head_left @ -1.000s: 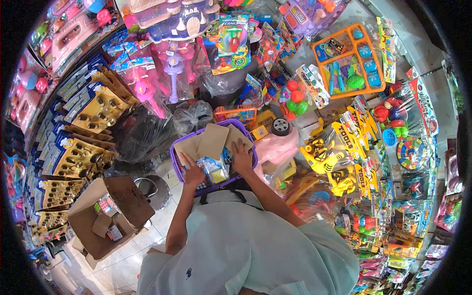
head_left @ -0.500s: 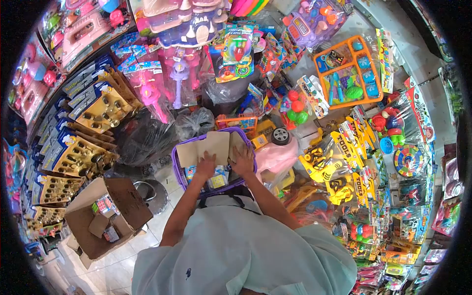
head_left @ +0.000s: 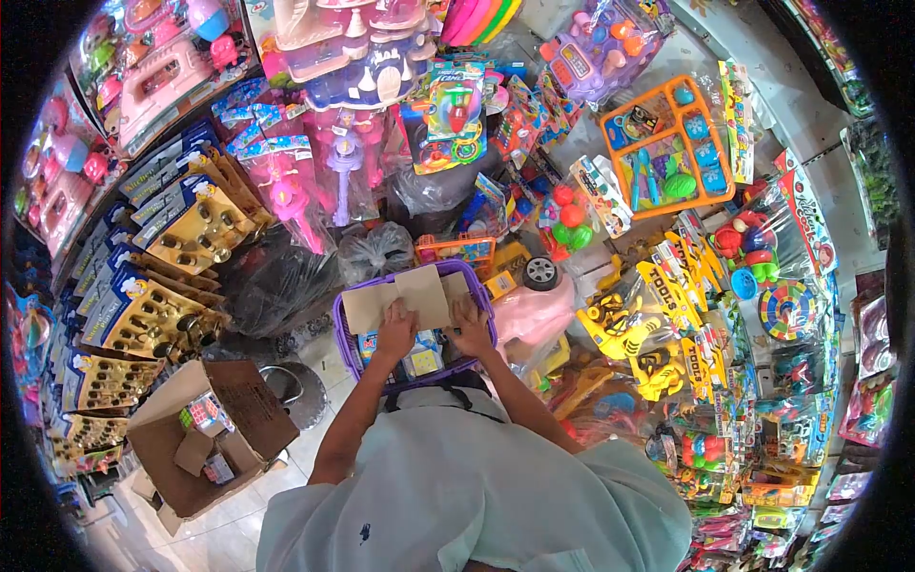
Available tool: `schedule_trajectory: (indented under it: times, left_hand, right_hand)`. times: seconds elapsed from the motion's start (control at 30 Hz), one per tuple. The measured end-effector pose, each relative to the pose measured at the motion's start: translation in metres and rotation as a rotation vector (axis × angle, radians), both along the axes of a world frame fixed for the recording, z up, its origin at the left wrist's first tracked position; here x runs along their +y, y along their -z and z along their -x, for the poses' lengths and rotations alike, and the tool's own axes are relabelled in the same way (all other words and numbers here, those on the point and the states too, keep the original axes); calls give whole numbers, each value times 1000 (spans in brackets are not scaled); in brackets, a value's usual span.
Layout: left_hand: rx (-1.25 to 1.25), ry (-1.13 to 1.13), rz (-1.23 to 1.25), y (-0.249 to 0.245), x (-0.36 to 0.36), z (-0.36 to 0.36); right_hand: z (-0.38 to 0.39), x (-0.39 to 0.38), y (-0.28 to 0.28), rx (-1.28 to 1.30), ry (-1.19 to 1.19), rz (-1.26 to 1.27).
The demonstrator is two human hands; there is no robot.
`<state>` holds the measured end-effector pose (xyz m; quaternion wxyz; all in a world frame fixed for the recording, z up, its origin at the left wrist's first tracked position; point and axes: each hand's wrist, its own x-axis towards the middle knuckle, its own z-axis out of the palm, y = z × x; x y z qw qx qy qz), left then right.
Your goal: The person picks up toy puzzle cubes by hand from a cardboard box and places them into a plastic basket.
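A purple plastic basket (head_left: 342,336) stands in front of my body. A bent piece of brown cardboard (head_left: 420,289) lies across its far half, with flaps reaching both sides. My left hand (head_left: 398,334) has its fingers close together over the cardboard's near edge, gripping it; the thumb side is partly hidden. At the right, my right hand (head_left: 469,330) rests with fingers apart on the cardboard's right flap, inside the rim. Below the hands, a small boxed toy (head_left: 420,360) with a yellow-green square shows among other blue packs in the basket.
An open cardboard box (head_left: 155,434) with a few packs inside stands on the tiles at left. Carded kitchen toys (head_left: 152,310) line the left side. Yellow tool sets (head_left: 658,315) and an orange tray toy (head_left: 669,143) lie to the right. A dark plastic bag (head_left: 276,286) sits beyond.
My left hand has drawn its fingers closer together on the cardboard. My right hand has shifted slightly down, and the cardboard's middle has moved a little nearer.
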<state>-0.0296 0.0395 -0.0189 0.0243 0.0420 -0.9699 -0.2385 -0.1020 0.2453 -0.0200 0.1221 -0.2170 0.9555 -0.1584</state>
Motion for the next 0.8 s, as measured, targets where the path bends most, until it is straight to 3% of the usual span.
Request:
schedule_trajectory:
  times: [0.1, 0.17, 0.2, 0.27, 0.3, 0.37, 0.4, 0.47, 0.67, 0.8]
  left_hand:
    - [34, 52, -68, -19, -2, 3]
    - [56, 139, 108, -21, -4, 9]
    - [62, 138, 106, -19, -4, 13]
    - [-120, 138, 43, -10, -4, 20]
    - [-120, 138, 44, -9, -5, 23]
    - [-237, 143, 26, -10, -9, 30]
    - [-236, 141, 28, -14, -12, 31]
    - [-271, 161, 8, -20, -17, 29]
    - [-420, 260, 147, -15, -25, 27]
    - [-459, 266, 145, -4, -24, 20]
  right_hand:
    - [9, 9, 33, -129, -73, 118]
    - [9, -3, 42, -105, -28, -56]
    - [6, -15, 23, -100, -28, -59]
    - [-10, -44, -42, -70, 219, -156]
    - [-10, -45, -45, -69, 219, -155]
    - [-8, -47, -44, 275, -141, -85]
    - [-6, -49, -42, 276, -143, -83]
    - [-6, -52, -36, 78, -233, -75]
    - [4, -52, -26, -110, -251, -198]
    - [0, -52, -15, -50, -260, -241]
